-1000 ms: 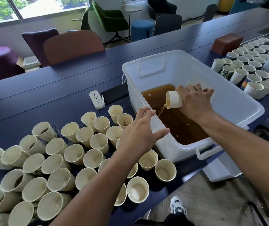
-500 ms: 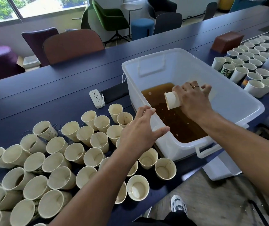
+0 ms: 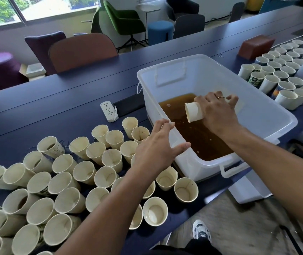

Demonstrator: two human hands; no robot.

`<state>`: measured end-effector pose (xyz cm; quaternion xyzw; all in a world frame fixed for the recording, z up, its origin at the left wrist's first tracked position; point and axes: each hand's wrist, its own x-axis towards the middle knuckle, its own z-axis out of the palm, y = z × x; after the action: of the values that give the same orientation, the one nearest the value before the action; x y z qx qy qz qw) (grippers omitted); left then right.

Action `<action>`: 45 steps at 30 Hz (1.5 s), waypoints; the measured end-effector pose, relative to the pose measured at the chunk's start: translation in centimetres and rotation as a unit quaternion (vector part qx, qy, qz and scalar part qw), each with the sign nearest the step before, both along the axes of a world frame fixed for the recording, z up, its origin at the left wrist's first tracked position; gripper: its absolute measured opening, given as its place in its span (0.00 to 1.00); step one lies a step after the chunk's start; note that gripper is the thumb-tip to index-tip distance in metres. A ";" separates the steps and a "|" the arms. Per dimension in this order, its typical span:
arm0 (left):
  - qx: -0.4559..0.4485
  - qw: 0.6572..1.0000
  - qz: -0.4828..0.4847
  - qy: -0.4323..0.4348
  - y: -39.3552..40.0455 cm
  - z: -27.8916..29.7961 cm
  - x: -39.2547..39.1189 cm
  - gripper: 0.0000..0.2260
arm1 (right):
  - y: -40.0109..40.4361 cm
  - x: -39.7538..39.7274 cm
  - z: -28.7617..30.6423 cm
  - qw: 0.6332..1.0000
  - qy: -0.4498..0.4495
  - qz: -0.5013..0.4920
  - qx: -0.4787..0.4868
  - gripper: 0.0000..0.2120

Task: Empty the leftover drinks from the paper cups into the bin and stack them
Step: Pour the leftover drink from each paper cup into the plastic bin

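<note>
The right hand (image 3: pixel 217 113) curls its fingers (image 3: pixel 209 96) round a smooth paper cup (image 3: pixel 193 112), tipped on its side over brown liquid (image 3: pixel 198 137) in the translucent plastic bin (image 3: pixel 268 115). The left hand (image 3: pixel 158 148) hovers with fingers spread and relaxed, holding nothing, at the bin's near rim above crowded cream cups (image 3: pixel 84 172) on the dark blue tabletop (image 3: pixel 46 107). More cups (image 3: pixel 283 74) stand in rows beyond the bin's right wall.

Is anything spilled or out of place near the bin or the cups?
No spill shows on the table. The brown liquid stays inside the bin. One oddity: no stack of cups is visible; the cups on the left stand loose, each apart.
</note>
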<state>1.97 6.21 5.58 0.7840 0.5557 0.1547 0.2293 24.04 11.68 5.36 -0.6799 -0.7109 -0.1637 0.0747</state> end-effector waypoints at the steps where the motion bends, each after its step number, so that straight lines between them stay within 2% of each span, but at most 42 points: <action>1: 0.000 1.000 0.000 -0.001 0.0 0.0 0.0 0.36 | 0.0 0.0 0.0 1.000 0.005 -0.003 0.008 0.27; 7: -0.001 1.000 -0.001 -0.009 -0.1 0.2 0.0 0.35 | 0.3 0.1 -0.4 1.000 0.009 -0.019 -0.021 0.26; 13: -0.015 0.999 -0.025 -0.034 -0.2 1.0 -1.0 0.33 | 0.1 -0.2 0.8 0.987 0.150 -0.060 0.027 0.25; 17: -0.043 0.995 0.010 -0.094 0.0 2.3 -4.2 0.26 | -0.2 -2.6 3.8 0.967 0.244 -0.060 0.038 0.31; 21: -0.012 0.984 0.067 -0.164 -1.1 3.5 -8.0 0.25 | -1.3 -8.1 6.5 0.923 0.382 0.033 0.022 0.38; 25: 0.025 0.964 0.142 -0.222 -3.5 3.4 -11.6 0.28 | -3.4 -15.3 7.2 0.866 0.473 0.155 -0.030 0.42; 30: 0.041 0.931 0.250 -0.264 -7.1 1.7 -16.8 0.33 | -5.5 -23.5 4.7 0.815 0.502 0.250 -0.147 0.40; 38: 0.043 0.882 0.381 -0.273 -12.6 -1.3 -23.0 0.29 | -8.5 -31.5 2.2 0.735 0.512 0.311 -0.319 0.35; 40: 0.049 0.876 0.407 -0.254 -13.8 -1.8 -24.4 0.28 | -9.1 -33.0 2.4 0.709 0.505 0.335 -0.360 0.30; 43: 0.070 0.864 0.442 -0.231 -15.7 -2.8 -26.7 0.28 | -9.7 -35.3 2.6 0.668 0.520 0.335 -0.414 0.17; 45: 0.086 0.856 0.462 -0.215 -16.7 -3.4 -28.2 0.27 | -9.7 -37.0 2.4 0.668 0.521 0.318 -0.426 0.15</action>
<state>-26.19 -10.51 2.23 0.4015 0.7753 0.4542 0.1770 -12.97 2.01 7.76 -0.3456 -0.7217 0.5714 0.1820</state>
